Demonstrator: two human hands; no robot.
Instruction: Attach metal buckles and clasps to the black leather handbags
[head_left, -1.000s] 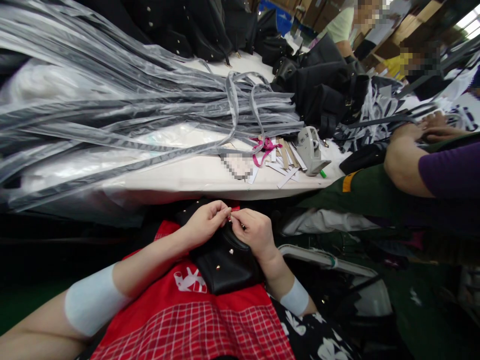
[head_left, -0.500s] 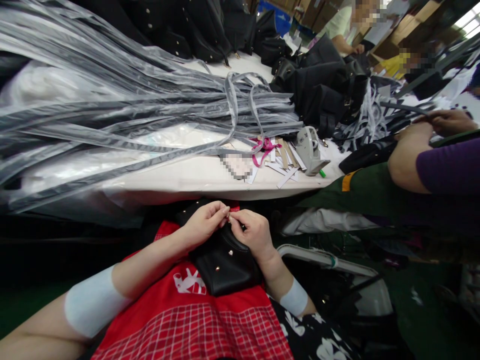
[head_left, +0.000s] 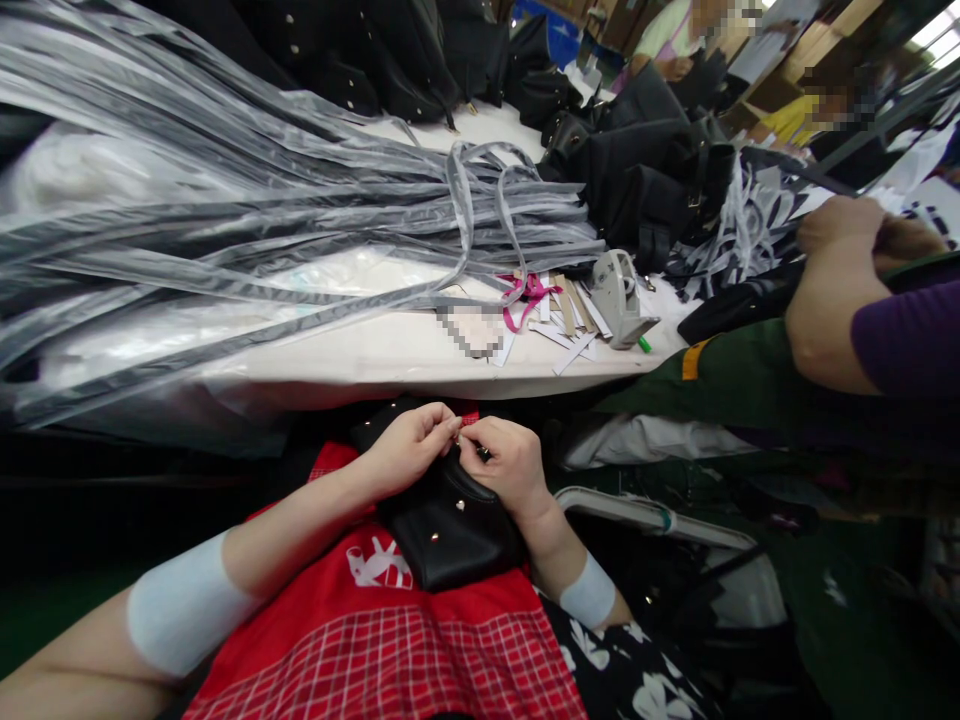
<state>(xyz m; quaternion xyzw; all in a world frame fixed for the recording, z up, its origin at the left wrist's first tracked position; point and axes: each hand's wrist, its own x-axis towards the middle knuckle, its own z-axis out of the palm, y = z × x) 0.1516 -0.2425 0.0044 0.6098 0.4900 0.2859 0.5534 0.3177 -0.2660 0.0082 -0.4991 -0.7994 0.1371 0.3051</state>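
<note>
A black leather-like bag (head_left: 457,530) with small metal studs rests on my lap over a red apron (head_left: 360,640). Above its upper edge the fingertips of both hands meet in a pinch. My left hand (head_left: 420,443) is closed, thumb against forefinger, at the bag's opening. My right hand (head_left: 506,460) is closed the same way, facing it. Whatever small piece sits between the fingertips is too small and too covered to name.
Long grey strips in clear plastic (head_left: 337,220) spread over the white table (head_left: 360,350). A grey tape dispenser (head_left: 619,300), a pink ribbon (head_left: 525,295) and paper strips lie near its edge. Black bags (head_left: 637,180) are heaped behind. At right, a co-worker's purple sleeve (head_left: 911,335) reaches in.
My hands stay at the same spot on the bag, with barely any finger movement. The co-worker's arm at right has shifted, and a person at the back has moved a hand left.
</note>
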